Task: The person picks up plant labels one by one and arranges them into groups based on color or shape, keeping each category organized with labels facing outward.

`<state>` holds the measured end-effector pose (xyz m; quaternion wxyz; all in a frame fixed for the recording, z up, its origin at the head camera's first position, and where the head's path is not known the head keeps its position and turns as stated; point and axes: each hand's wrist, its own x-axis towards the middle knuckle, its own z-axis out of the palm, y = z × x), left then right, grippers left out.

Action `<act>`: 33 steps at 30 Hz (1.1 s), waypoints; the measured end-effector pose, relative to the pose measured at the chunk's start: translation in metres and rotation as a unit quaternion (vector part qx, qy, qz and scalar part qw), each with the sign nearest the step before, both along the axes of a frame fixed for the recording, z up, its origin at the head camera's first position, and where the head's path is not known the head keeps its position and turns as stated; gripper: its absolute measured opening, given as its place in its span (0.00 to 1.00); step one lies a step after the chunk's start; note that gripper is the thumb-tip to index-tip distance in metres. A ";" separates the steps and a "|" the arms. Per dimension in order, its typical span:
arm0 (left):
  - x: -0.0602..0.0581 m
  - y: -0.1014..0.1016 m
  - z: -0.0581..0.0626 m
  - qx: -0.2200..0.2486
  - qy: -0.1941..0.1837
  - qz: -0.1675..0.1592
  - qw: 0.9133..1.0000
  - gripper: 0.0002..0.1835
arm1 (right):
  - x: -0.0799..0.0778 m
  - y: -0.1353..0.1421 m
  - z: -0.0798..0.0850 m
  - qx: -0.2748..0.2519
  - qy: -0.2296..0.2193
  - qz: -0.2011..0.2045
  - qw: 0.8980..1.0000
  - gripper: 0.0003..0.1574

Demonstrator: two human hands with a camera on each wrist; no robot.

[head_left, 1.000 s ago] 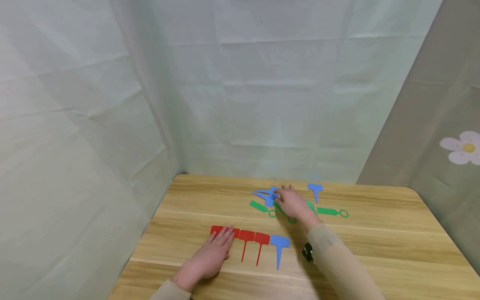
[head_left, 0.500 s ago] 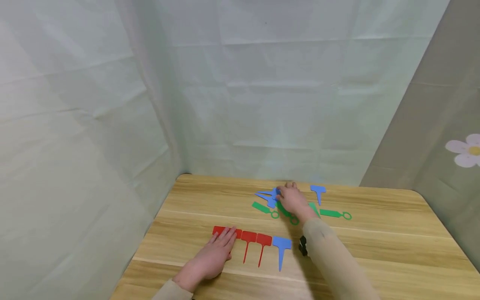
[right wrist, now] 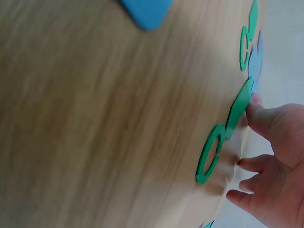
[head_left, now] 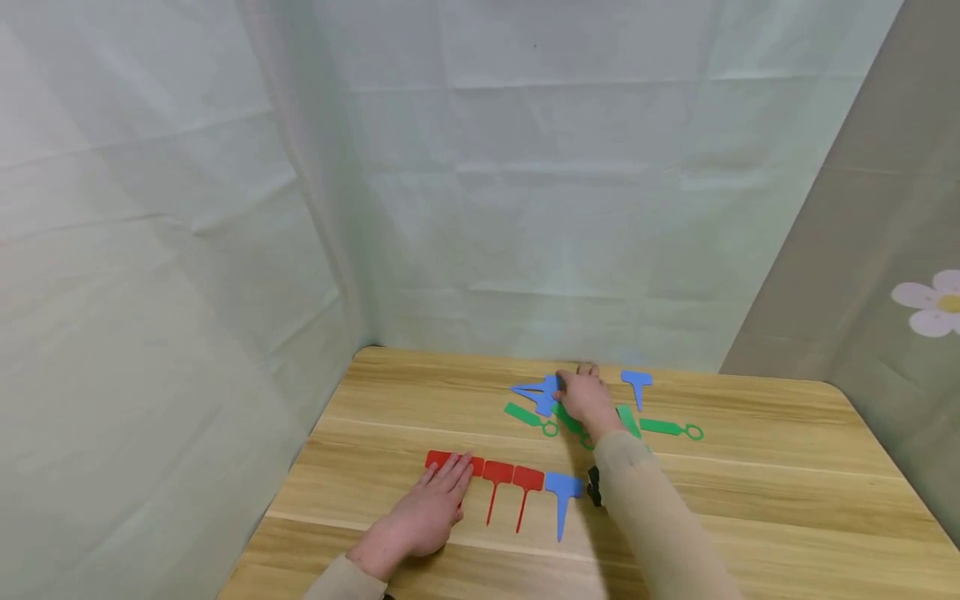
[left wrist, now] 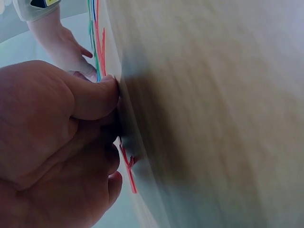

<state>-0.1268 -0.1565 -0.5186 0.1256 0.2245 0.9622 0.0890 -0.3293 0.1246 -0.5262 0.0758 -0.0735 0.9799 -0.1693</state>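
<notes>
My left hand (head_left: 427, 510) rests on the red T-shaped plant labels at the left end of a row, its fingers straight and the red heads (head_left: 437, 458) partly hidden under them. To its right in the row lie two more red labels (head_left: 498, 472) and a blue T-shaped label (head_left: 564, 483). Near the table's back, my right hand (head_left: 590, 400) touches a small pile of overlapping blue labels (head_left: 551, 384). In the right wrist view, the thumb is right at a blue label (right wrist: 255, 64), beside a green ring tag (right wrist: 239, 107); I cannot tell whether the fingers pinch the label.
Green ring tags (head_left: 521, 414) lie around the right hand, with another green tag (head_left: 660, 426) farther right. A single blue label (head_left: 637, 379) lies near the back edge of the wooden table (head_left: 787, 467). Pale cloth (head_left: 525, 208) hangs behind.
My right hand stays at the blue pile, its wrist and forearm swinging slightly left. The left hand has kept its place on the red labels. The head view has shifted slightly.
</notes>
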 end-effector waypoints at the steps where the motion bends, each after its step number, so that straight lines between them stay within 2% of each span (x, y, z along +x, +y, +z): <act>1: 0.000 0.000 0.001 0.000 -0.001 0.000 1.000 0.33 | 0.000 -0.002 0.001 0.004 0.000 -0.008 1.000 0.34; 7: -0.002 -0.003 0.001 0.009 -0.013 0.004 1.000 0.33 | 0.003 -0.012 0.006 0.018 0.013 -0.039 0.999 0.33; 17: -0.005 -0.002 -0.003 0.018 -0.013 0.000 1.000 0.33 | -0.001 -0.007 -0.003 -0.006 0.011 -0.061 0.998 0.32; 27: -0.004 -0.005 -0.012 0.030 0.011 -0.007 0.999 0.32 | 0.001 -0.004 -0.004 -0.026 0.012 -0.074 0.997 0.31; 33: -0.003 -0.004 -0.006 0.035 -0.006 0.000 0.999 0.33 | 0.002 -0.006 -0.003 -0.031 0.013 -0.080 0.996 0.30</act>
